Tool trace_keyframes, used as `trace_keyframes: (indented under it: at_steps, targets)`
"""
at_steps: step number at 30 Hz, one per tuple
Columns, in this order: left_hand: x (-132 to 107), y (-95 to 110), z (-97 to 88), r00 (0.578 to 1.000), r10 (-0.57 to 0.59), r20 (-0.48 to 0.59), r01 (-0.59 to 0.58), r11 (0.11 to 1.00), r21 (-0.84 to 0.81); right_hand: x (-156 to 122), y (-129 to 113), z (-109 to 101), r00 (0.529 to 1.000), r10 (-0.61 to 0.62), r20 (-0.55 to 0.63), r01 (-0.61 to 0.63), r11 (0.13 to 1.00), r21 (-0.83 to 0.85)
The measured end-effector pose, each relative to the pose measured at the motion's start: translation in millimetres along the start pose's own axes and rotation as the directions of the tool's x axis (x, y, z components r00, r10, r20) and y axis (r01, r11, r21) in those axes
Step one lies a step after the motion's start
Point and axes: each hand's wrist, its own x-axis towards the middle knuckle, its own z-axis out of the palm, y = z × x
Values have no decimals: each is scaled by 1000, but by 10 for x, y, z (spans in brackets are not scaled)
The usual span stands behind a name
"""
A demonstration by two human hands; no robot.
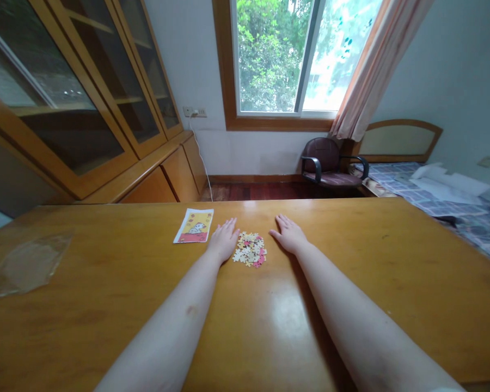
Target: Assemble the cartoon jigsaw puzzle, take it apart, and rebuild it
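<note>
A small heap of jigsaw puzzle pieces (pixel 250 250), cream, white, yellow and pink, lies on the wooden table (pixel 245 316) between my two hands. My left hand (pixel 224 238) rests flat just left of the heap, fingers stretched out and nothing in it. On the other side, a little apart from the pieces, my right hand (pixel 288 233) lies palm down with its fingers extended, holding nothing. Left of my left hand is a picture card (pixel 194 226) in yellow and pink, showing a cartoon animal.
A clear plastic bag (pixel 30 264) lies at the table's left. Beyond the table stand a glass-doored cabinet (pixel 106 71), a dark red armchair (pixel 330 160) under the window, and a bed (pixel 412 182) with white sheets of material on it.
</note>
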Motion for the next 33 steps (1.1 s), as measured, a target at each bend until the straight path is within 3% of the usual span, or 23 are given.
trace_keyframes:
  at_steps: [5,13,19,27,30,33]
  targets:
    - [-123,111,37,994,102,44,-101,994,-27,-133,163,-6,999,-40,-29,40,999,4]
    - [-96,557,116,968,241,69,-238,970,-55,-187,145,-16,997,-18,-73,21,999,40]
    - [-70,719,208,969,246,26,-243,968,-67,-160,200,-52,996,-82,-32,83,996,38]
    - [-120,740,199,958,285,31,-281,956,-81,-146,134,-5,995,-66,-73,66,998,-2]
    - [-57,600,152,957,290,0,-283,933,-221,-156,137,-13,996,-61,-62,61,998,4]
    - [47,330,75,979,164,-121,-192,943,-273,-154,173,-47,997,-49,-62,52,997,56]
